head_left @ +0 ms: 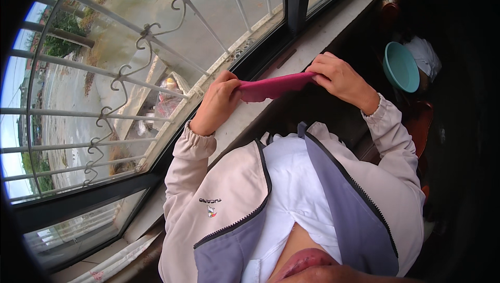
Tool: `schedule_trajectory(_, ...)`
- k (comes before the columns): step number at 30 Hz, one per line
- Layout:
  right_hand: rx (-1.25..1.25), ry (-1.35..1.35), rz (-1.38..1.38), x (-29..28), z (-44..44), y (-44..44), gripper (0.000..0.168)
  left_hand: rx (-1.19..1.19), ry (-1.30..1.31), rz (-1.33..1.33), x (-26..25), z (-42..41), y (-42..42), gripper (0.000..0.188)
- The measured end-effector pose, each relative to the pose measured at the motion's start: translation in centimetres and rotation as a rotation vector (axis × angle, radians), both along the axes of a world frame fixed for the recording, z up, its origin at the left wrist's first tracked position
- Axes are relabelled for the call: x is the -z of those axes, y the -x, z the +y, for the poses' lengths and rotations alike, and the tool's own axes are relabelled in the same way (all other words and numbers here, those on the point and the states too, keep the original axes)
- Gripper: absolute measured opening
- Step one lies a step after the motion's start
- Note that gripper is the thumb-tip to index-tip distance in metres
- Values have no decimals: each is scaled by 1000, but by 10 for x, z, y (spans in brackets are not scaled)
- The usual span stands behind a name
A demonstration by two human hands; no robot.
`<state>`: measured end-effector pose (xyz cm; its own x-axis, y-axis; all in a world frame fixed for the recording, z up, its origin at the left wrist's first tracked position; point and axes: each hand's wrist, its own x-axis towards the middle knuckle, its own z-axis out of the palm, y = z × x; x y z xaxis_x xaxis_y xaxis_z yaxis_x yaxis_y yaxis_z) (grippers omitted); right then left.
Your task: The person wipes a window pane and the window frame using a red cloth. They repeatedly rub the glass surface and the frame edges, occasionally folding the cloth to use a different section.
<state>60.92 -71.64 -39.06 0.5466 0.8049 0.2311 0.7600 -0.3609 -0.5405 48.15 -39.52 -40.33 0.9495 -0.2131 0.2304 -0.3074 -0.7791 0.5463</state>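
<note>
A dark pink cloth (269,87) is stretched between my two hands, close to the window sill. My left hand (219,101) pinches its left end between thumb and fingers. The other end is gripped by my right hand (341,82), whose fingers curl over the top corner. The cloth's upper edge runs nearly straight, and its lower edge looks uneven. Both hands are raised in front of my chest, the left one nearer the window.
A white sill (250,117) runs below a dark window frame (293,5). Beyond it are metal window bars (156,43). To the right lie a turquoise basin (402,66), a white bag or cloth (425,58) and a reddish-brown chair-like object (424,123). A pale curtain (121,261) hangs at lower left.
</note>
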Motion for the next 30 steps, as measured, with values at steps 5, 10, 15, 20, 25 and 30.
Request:
schedule_trajectory(5, -147, -88, -99, -60, 19, 0, 13, -382, -236, -118, -57, 3, 11, 19)
schedule_trajectory(10, -473, -222, 326, -93, 58, 39, 22, -348, 917, -266, -41, 12, 0, 33)
schedule_trajectory(15, -360, -633, -15, -74, 120, 39, 47, -67, 1982, 19, 0, -20, -4, 41)
schedule_trajectory(20, -378, -317, 766, -16, 140, -3, 58, 113, 2228, 446, 12, -41, 2, 48)
schedule_trajectory(25, -353, -179, 797, -20, 136, 12, 35, 54, 2248, 514, 26, -41, 26, 55)
schedule_trajectory(30, -239, -283, 557, -31, 132, 13, 31, -81, 2249, 523, 55, -37, 70, 62)
